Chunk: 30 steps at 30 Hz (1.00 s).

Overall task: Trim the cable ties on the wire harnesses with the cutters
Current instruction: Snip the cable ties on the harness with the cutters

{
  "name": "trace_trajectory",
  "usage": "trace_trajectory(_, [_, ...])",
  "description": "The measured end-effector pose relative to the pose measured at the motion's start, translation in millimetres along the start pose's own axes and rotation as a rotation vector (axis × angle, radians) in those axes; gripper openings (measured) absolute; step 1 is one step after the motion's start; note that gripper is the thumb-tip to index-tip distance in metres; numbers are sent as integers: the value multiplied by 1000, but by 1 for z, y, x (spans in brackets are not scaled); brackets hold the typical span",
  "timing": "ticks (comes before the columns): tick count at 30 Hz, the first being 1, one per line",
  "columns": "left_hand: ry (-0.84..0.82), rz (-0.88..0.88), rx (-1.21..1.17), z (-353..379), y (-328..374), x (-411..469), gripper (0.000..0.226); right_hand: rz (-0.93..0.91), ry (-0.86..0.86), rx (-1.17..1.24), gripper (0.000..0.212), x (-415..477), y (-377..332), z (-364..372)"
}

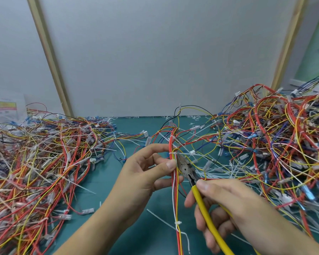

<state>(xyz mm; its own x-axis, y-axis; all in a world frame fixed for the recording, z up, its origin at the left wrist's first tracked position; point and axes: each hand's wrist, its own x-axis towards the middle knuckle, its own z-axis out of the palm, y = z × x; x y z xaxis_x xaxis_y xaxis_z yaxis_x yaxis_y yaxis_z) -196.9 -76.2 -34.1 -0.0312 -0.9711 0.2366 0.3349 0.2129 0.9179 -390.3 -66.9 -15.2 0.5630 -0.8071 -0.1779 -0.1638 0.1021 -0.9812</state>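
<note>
Cable tie (173, 153), white, wraps the held wire harness (175, 192) just above the left hand's pinch. Its tail runs off to the right, past the cutter nose.

Left hand (145, 173): thumb and fingers pinch the red, yellow and white wires. The harness passes upright through the grip and hangs down below it.

Second tie (178, 223) sits on the same harness, well below the grip.

Right hand (228, 205): fingers curled round the yellow handles of the cutters (185, 168), thumb on top near the pivot. The nose points up and left, its tip just beside the left thumb, at the upper tie. Blade gap too small to tell.

Left pile (44, 153) and right pile (274, 144) of harnesses flank the hands. A loose white offcut (160, 219) lies on the green mat (133, 234), below the left hand.
</note>
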Motion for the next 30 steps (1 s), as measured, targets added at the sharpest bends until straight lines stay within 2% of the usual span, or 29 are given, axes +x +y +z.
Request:
trace_trajectory(17, [-2, -10, 30, -1, -2, 0, 24, -7, 1, -20, 46, 1, 1, -1])
trace_trajectory(21, [-8, -8, 37, -2, -2, 0, 24, -24, 29, -15, 52, 1, 1, -1])
trace_trajectory(30, [3, -1, 64, -2, -2, 0, 21, -27, 59, 25, 49, 0, 0, -3])
